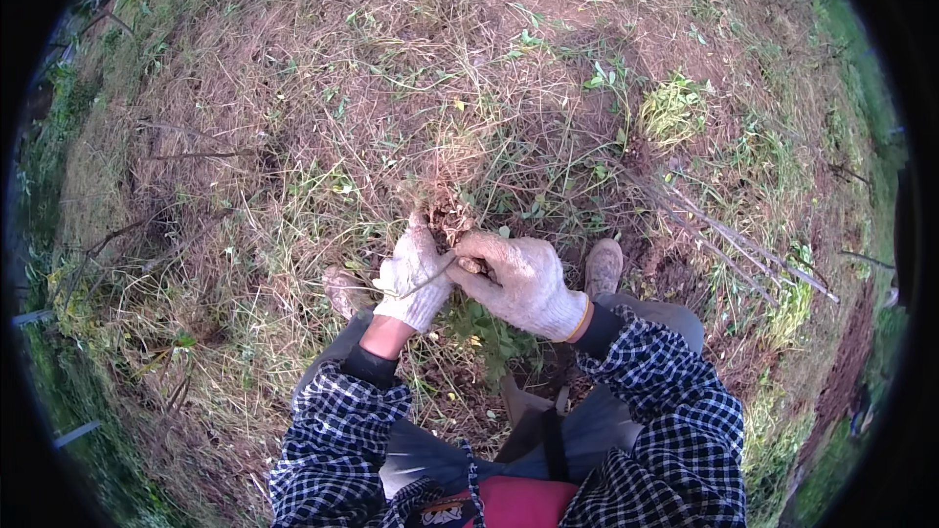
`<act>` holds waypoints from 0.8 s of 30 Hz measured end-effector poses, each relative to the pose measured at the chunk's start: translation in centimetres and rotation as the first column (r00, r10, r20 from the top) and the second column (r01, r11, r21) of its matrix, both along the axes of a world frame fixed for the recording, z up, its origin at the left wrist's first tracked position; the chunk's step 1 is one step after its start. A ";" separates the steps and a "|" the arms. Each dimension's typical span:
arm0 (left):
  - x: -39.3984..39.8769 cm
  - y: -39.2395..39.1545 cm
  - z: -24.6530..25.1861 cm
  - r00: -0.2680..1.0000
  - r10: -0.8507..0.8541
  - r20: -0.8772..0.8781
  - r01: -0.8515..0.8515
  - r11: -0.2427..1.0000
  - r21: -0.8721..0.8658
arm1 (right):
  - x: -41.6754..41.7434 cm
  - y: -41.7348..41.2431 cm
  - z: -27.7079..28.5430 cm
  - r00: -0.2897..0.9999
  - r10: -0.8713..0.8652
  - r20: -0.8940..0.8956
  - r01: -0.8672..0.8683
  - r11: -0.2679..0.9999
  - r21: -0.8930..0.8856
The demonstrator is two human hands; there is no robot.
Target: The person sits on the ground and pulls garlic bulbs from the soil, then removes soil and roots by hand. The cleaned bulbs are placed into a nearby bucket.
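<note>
My left hand [416, 275], in a white knit glove, grips the base of a pulled plant whose dirty roots [449, 216] point away from me. Beside it my right hand [517, 280], gloved too, pinches a tan pod [471, 264] between thumb and forefinger at the roots; it looks like a peanut. A thin pale stem crosses the back of my left glove. Green leaves [488, 334] hang below the hands, towards my body. The plant's stems are mostly hidden by the gloves.
Dry grass and weeds cover the reddish soil. Cut sticks [741, 242] lie on the right, near a yellow-green plant clump [673, 111]. Thin twigs [202, 155] lie on the left. My shoes [604, 266] stand either side of the hands.
</note>
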State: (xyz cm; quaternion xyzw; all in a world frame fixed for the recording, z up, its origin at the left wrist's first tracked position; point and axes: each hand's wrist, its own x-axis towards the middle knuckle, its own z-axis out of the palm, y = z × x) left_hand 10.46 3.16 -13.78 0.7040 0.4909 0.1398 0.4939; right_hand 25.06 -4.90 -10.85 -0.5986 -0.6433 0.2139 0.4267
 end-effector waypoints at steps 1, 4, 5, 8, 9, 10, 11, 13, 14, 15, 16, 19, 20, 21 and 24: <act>-0.7 0.3 -1.3 0.993 0.035 0.113 -0.029 0.998 -0.050 | -0.2 0.0 0.4 0.996 0.059 -0.066 -0.060 0.998 -0.022; -1.2 0.2 -1.4 0.998 0.036 -0.058 -0.037 0.999 -0.014 | -0.7 0.1 -1.4 0.982 -0.065 -0.175 0.067 0.998 0.005; -0.6 0.2 -0.1 0.982 0.004 -0.191 -0.005 1.000 -0.003 | -0.5 0.0 -2.0 0.970 -0.139 -0.199 0.146 0.989 0.022; -0.8 0.5 -0.5 0.983 0.045 -0.177 -0.018 0.988 0.153 | -0.2 0.1 -1.0 0.985 -0.162 -0.063 0.158 0.985 -0.064; -0.5 0.6 0.5 0.970 0.061 -0.234 -0.031 0.991 0.129 | -0.2 0.1 -0.6 0.986 -0.157 -0.063 0.152 0.985 -0.079; -0.3 0.5 1.0 0.960 0.077 -0.271 -0.034 0.987 0.158 | -0.2 0.1 -0.5 0.988 -0.150 -0.026 0.148 0.986 -0.077; -0.1 0.4 1.4 0.947 0.094 -0.307 -0.037 0.981 0.188 | 0.0 0.2 -0.5 0.990 -0.137 -0.023 0.132 0.980 -0.146; 0.4 0.2 3.0 0.921 0.120 -0.371 -0.027 0.969 0.247 | 0.6 0.7 -0.4 0.992 -0.123 -0.015 0.114 0.953 -0.280; 0.4 -0.2 4.5 0.947 0.187 -0.260 -0.130 0.967 0.220 | 1.1 0.7 -0.4 0.993 -0.116 -0.002 0.105 0.911 -0.400; -0.2 0.8 3.8 0.942 0.300 -0.152 -0.257 0.933 0.252 | 1.9 0.3 -0.9 0.988 -0.137 0.065 0.151 0.888 -0.434; -1.4 2.3 3.8 0.935 0.344 0.091 -0.353 0.929 0.110 | 2.8 0.0 -1.8 0.987 -0.158 -0.045 0.110 0.839 -0.533; -4.1 4.8 4.7 0.670 0.618 0.411 -0.552 0.785 -0.280 | 4.1 0.2 0.5 0.667 -0.366 -0.649 -0.293 0.672 -0.680; -4.4 5.3 4.8 0.553 0.709 0.437 -0.586 0.704 -0.401 | 4.6 -0.6 -0.7 0.465 -0.428 -0.775 -0.351 0.714 -0.606; -5.0 5.9 4.6 0.479 0.732 0.485 -0.549 0.681 -0.484 | 4.5 -0.8 -1.4 0.232 -0.461 -0.856 -0.397 0.759 -0.516; -6.5 5.9 3.2 0.428 0.745 0.512 -0.461 0.667 -0.585 | 4.0 -0.7 -3.2 -0.297 -0.548 -0.782 -0.473 0.796 -0.378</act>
